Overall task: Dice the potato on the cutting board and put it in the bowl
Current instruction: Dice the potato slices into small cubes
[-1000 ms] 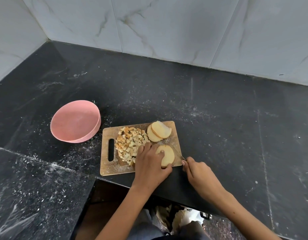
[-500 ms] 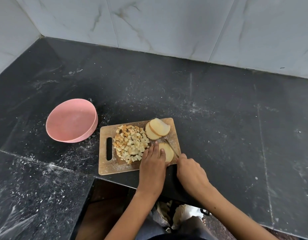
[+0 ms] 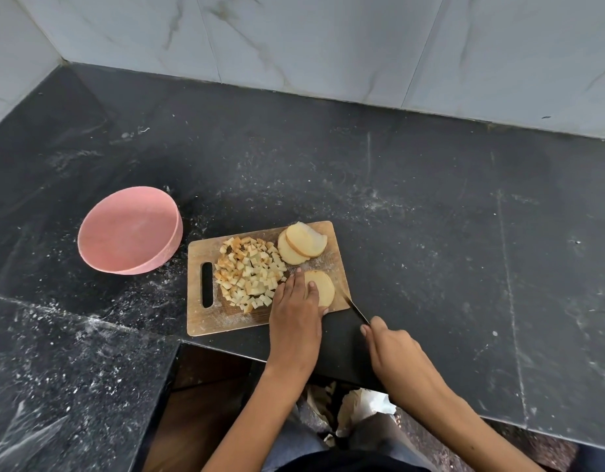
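- Nearest, the right hand (image 3: 391, 349) grips the handle of a knife (image 3: 354, 306); its blade slants up toward the near right corner of the cutting board (image 3: 226, 318), just beside the slice there.
- The left hand (image 3: 296, 310) lies flat with straight fingers (image 3: 311, 291), pressing on the near potato slice (image 3: 323, 287).
- The cutting board sits at the desk's (image 3: 447, 267) front edge, its near side almost flush with the drop; its handle slot is on the left end.
- That pale round slice lies flat at the board's near right corner, partly covered by the fingers.
- Diced potato (image 3: 248, 272) is heaped in the board's middle, small pale cubes, some tinged orange-brown.
- Two more slices (image 3: 303, 247) overlap at the board's far right corner, the upper one leaning on the lower.
- The pink bowl (image 3: 131, 231) stands on the desk left of the board, near but apart, holding no potato.
- Right of and beyond the board, the dark, dust-flecked desk stretches open to the tiled wall (image 3: 328, 46).
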A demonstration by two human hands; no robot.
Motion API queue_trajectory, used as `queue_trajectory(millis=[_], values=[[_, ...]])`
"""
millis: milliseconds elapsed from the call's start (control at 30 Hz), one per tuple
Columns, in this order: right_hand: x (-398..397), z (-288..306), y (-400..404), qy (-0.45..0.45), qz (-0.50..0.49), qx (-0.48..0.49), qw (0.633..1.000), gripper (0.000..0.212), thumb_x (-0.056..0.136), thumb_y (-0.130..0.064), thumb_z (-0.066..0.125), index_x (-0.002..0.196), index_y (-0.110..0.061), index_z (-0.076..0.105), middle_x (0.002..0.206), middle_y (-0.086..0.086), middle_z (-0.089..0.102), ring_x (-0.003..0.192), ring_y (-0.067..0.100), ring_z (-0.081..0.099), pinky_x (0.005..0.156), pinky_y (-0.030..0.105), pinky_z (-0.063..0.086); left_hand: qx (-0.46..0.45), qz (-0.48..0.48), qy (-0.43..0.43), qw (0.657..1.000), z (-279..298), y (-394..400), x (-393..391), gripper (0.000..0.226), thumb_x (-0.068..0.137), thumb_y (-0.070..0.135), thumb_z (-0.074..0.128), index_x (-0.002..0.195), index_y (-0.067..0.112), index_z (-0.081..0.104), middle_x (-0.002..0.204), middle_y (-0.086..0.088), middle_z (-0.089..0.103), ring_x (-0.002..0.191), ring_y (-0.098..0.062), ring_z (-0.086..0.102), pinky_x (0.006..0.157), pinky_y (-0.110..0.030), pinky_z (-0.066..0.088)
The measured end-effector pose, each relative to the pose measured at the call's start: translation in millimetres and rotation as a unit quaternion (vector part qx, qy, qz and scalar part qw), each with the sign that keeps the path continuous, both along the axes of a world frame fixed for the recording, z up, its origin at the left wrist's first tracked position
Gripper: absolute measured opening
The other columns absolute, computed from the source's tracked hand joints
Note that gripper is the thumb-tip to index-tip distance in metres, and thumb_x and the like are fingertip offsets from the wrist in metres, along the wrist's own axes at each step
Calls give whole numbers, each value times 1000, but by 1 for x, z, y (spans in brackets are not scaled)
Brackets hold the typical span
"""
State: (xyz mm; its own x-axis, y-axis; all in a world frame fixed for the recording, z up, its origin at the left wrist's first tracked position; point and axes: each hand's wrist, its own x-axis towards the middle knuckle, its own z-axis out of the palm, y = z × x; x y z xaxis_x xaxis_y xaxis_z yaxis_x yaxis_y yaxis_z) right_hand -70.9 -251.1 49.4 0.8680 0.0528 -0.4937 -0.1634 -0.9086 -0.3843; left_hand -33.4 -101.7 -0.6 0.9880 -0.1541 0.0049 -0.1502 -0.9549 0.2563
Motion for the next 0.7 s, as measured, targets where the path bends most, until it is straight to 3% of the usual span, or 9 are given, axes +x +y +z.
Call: queue_trajectory(millis=[100, 267, 367, 533, 700], values=[[18, -5, 11, -21, -8, 21, 1000, 29, 104, -34, 23, 86, -14, 34, 66, -1, 41, 64, 24, 44, 62, 33, 35, -6, 8, -5, 1000, 2, -1, -1, 46, 98, 25, 54, 139, 5, 49, 153, -17, 32, 143, -27, 30, 118, -35, 16], [34, -16, 22, -13, -11, 19, 1000, 28, 104, -30, 24, 96, -11, 43, 88, 13, 59, 84, 35, 59, 66, 36, 43, 0, 16, 15, 1000, 1, -2, 1, 43, 75, 21, 83, 112, 6, 70, 131, -19, 59, 121, -29, 58, 103, -41, 43], [43, -16, 27, 0, -6, 15, 1000, 32, 104, -29, 25, 108, -7, 49, 98, 17, 61, 91, 37, 60, 73, 39, 47, -10, 6, -3, 1000, 0, 1, 2, 46, 61, 16, 91, 102, 5, 74, 120, -20, 65, 111, -30, 65, 96, -41, 48], [41, -14, 28, 33, 5, -33, 999, 24, 102, -19, 27, 113, -6, 45, 105, 16, 60, 97, 36, 60, 70, 37, 42, -32, 23, 0, 999, 0, -2, -1, 41, 77, 17, 81, 114, 4, 69, 134, -21, 55, 125, -30, 55, 105, -40, 39], [8, -9, 12, 41, 21, -46, 998, 25, 105, -32, 20, 92, -14, 31, 77, 3, 46, 91, 33, 60, 66, 34, 37, -41, 20, -1, 999, 4, -3, 0, 42, 94, 21, 61, 132, 5, 56, 150, -17, 37, 140, -27, 37, 115, -36, 23]])
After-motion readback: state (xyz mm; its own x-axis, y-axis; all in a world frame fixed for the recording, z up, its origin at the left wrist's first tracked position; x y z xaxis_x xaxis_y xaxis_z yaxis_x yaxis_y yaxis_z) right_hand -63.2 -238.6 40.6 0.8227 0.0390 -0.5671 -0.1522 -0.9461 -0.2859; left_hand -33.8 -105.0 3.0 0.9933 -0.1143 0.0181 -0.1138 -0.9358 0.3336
